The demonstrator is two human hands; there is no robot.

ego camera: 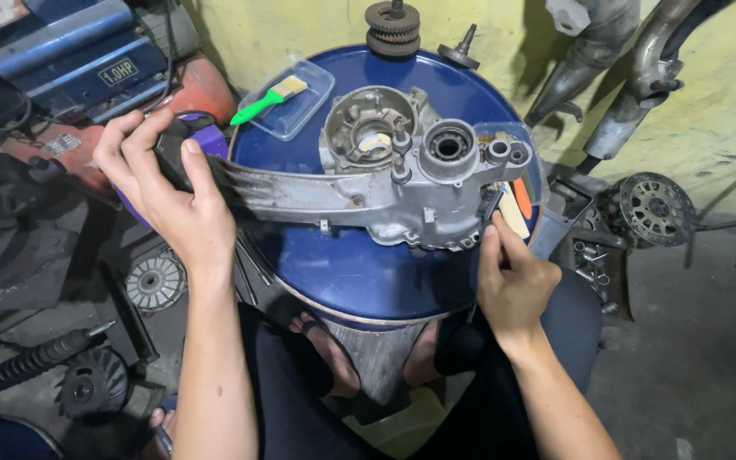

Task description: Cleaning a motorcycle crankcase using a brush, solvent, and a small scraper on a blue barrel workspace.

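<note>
A grey aluminium engine casing (385, 175) lies across the top of a blue drum (359, 273). My left hand (163, 192) grips the casing's long dark left end, beside a purple object (206, 136). My right hand (508, 277) is at the casing's right edge, fingers pinched on a small dark part (491, 204). A clear container (521, 192) with an orange and a cream tool sits just beyond those fingers.
A clear tray (293, 100) with a green-handled brush (267, 100) rests on the drum's far left. Gears (393, 28) stand at the back rim. Exhaust pipes (615, 77) lean on the yellow wall. A compressor (87, 60), a sprocket wheel (656, 209) and parts lie on the floor.
</note>
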